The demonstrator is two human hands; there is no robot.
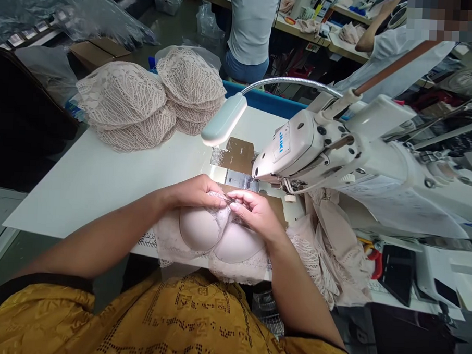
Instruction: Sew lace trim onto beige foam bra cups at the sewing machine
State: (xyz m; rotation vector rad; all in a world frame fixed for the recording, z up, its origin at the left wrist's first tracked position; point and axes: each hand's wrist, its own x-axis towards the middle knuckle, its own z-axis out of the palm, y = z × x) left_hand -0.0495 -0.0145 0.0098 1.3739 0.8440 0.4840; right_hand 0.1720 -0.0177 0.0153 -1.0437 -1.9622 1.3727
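A beige bra (213,238) with two padded cups and lace trim lies at the near edge of the white table (103,176). My left hand (194,192) and my right hand (254,209) meet above its centre, fingers pinched on the lace between the cups. Both hands sit just in front of the needle area of the white sewing machine (319,144). My forearms come in from a yellow patterned top.
A stack of lace bra cups (145,97) sits at the table's far left. A gooseneck lamp (225,119) hangs over the middle. More beige lace pieces (335,244) drape off the right. Other people work at benches behind.
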